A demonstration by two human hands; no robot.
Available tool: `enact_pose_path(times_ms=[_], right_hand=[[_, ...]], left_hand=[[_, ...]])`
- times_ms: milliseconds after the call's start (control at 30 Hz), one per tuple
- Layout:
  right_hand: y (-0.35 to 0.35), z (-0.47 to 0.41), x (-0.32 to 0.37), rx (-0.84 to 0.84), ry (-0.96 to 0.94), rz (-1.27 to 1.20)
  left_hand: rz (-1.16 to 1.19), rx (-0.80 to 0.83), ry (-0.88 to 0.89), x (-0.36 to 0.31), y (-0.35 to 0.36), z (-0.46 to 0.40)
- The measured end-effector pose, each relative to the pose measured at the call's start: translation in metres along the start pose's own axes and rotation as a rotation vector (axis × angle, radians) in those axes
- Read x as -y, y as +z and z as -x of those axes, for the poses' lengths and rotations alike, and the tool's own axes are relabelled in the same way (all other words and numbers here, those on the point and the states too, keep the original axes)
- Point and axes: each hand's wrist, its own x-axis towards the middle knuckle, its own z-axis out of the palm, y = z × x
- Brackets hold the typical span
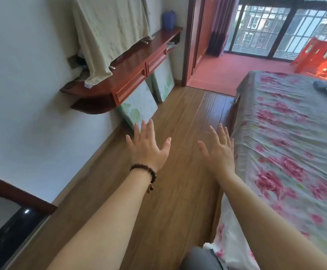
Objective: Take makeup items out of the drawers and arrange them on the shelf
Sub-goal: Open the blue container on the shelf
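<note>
Both hands' spread fingers hover well short of drawers.

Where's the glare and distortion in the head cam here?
Head view: strong daylight through the balcony windows washes out the orange items at right; a small glare spot on the glossy black surface; wide-angle bending of the wall shelf and bed; both open hands, left hand and right hand, reasonably sharp.

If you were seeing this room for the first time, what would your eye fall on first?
Two open hands reach forward over the wooden floor: the left hand, with a dark bead bracelet at its wrist, and the right hand. To the right lies a bed with a pink floral sheet; on the left wall, a red-brown shelf with closed drawers, partly draped by a pale cloth.
</note>
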Motion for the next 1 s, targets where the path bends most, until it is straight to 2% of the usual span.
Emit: enact_pose_path(times_ms=[200, 367, 800, 1000], right_hand=[[0.026, -0.016, -0.013, 0.041, 0.054, 0.013], [0.049, -0.068, -0.034, 0.067, 0.092, 0.004], [0.060, -0.331, -0.103, 0.104, 0.093, -0.014], [0.068, -0.417, -0.122, 0.110, 0.108, -0.033]], left_hand=[[-0.018, 0.092, -0.005, 0.005, 0.036, -0.025], [-0.025, 0.128, -0.021, -0.004, 0.069, -0.074], [-0.060, 0.149, -0.028, -0.113, 0.147, -0.318], [-0.055, 0.151, -0.020, -0.146, 0.176, -0.399]])
